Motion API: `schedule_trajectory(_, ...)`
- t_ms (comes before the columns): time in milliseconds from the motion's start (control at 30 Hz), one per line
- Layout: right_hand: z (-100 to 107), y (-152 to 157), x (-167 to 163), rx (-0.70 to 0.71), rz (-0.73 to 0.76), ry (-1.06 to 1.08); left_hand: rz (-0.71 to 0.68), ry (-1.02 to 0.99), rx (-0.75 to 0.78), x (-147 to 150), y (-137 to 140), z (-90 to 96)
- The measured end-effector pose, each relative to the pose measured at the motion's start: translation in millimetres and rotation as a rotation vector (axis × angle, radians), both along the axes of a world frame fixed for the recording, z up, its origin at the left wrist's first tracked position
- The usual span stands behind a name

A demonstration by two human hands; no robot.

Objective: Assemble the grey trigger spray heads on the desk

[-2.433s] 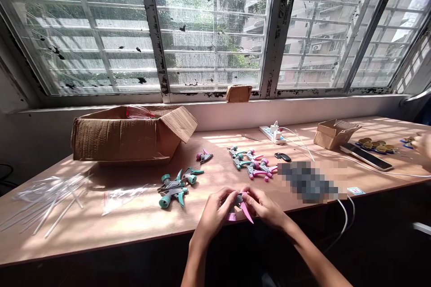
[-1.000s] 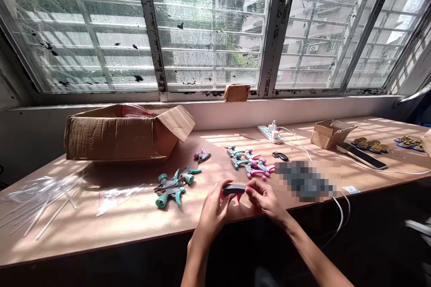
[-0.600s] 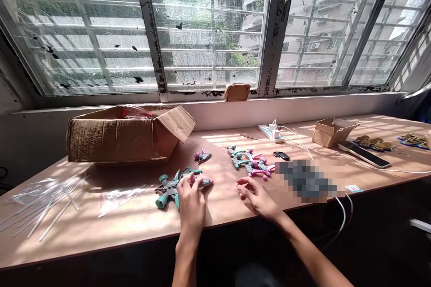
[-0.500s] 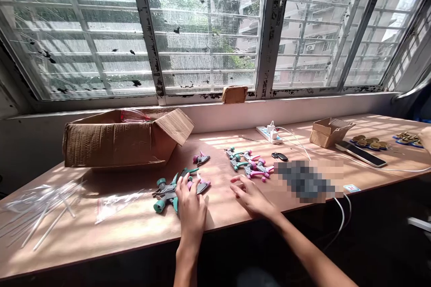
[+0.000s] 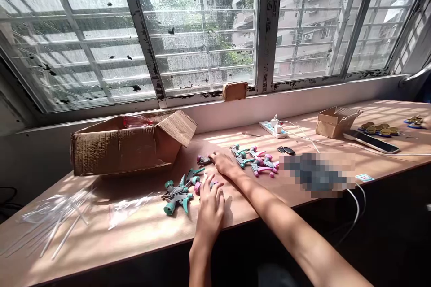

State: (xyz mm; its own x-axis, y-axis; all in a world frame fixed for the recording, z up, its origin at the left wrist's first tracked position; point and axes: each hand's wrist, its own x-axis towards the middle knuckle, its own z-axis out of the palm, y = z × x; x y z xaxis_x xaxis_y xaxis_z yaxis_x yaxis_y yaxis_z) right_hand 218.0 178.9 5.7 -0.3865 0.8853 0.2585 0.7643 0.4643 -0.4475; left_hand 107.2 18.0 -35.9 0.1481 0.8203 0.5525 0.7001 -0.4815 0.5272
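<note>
My right hand point(image 5: 222, 164) reaches across to a grey trigger spray head with a pink collar point(image 5: 203, 160), its fingertips closed on the right end. Nearer the front edge, my left hand point(image 5: 211, 204) has its fingers apart over another pink-collared spray head point(image 5: 197, 188), which it partly hides. Just left of that hand lies a pile of grey and green trigger spray heads point(image 5: 178, 196). To the right of my right hand, several green spray heads point(image 5: 243, 160) and pink spray heads point(image 5: 264, 166) lie in a group.
A cardboard box point(image 5: 114, 152) stands at the back left. In front of it lie thin tubes point(image 5: 62, 226) and a clear plastic bag point(image 5: 129, 208). To the right are a power strip point(image 5: 272, 128), keys point(image 5: 286, 150), a small box point(image 5: 333, 123), a phone point(image 5: 372, 141) and a blurred dark patch.
My right hand has moved left and away from me, onto the rear spray head. My left hand's fingers have spread beside the pile. The view has shifted slightly.
</note>
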Motion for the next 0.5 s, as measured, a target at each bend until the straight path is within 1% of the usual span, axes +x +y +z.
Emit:
schedule_trajectory(67,1,-8,1,0.034,0.007,0.059,0.021,-0.012,0.012,0,0,-0.8)
schedule_trajectory(133,3,-21,10,0.071,0.011,0.130,0.059,-0.059,0.054,0,0,-0.8)
schedule_trajectory(233,9,-50,37,0.116,0.052,0.239,0.133,-0.174,0.137,2,0,0.9)
schedule_trajectory(300,13,-76,59,0.109,0.134,0.274,0.169,-0.245,0.135,3,1,3.5)
schedule_trajectory(367,16,-100,78,0.069,0.241,0.282,0.146,-0.324,0.045,4,0,6.8)
schedule_trajectory(433,17,-117,94,0.008,0.334,0.296,0.039,-0.432,-0.110,5,-2,10.6)
schedule_trajectory(467,17,-122,102,-0.016,0.338,0.309,-0.018,-0.487,-0.175,5,-3,12.5)
schedule_trajectory(500,17,-124,111,-0.033,0.296,0.311,-0.057,-0.532,-0.216,5,-4,14.2)
